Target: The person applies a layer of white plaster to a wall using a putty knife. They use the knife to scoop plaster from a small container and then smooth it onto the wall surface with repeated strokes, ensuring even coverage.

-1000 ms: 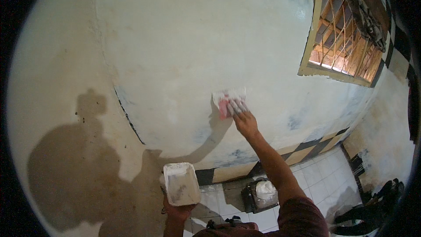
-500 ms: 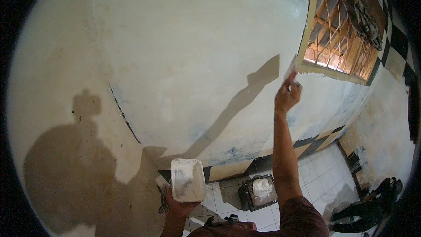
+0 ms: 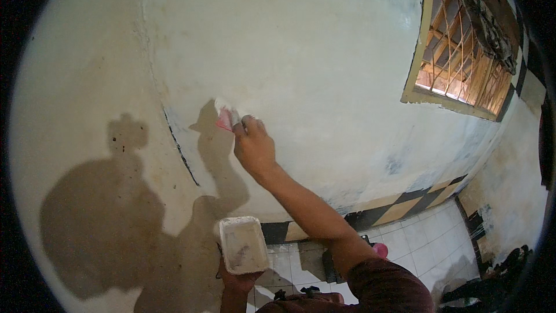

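Observation:
My right hand (image 3: 255, 148) is closed around a putty knife (image 3: 225, 119) with a reddish blade, held against or very near the pale wall (image 3: 313, 81). White paste shows around the blade's upper edge. Whether the blade touches the wall is hard to tell. Low in front of me, my left hand (image 3: 242, 281) grips a white rectangular tub (image 3: 244, 272) from beneath. The tub is tilted so its inside shows, smeared with whitish paste.
A barred window (image 3: 457, 64) with a yellowish frame is at upper right. Dark and tan tiles (image 3: 399, 208) line the wall's base above white floor tiles (image 3: 417, 229). My arm partly hides a dark box (image 3: 330, 266) and a pink round thing (image 3: 380, 250). Dark cloth-like items (image 3: 498, 281) lie at lower right.
My right hand has swept left and down with the putty knife, from beside the window corner to the wall's left part. My left hand and the tub have shifted slightly down.

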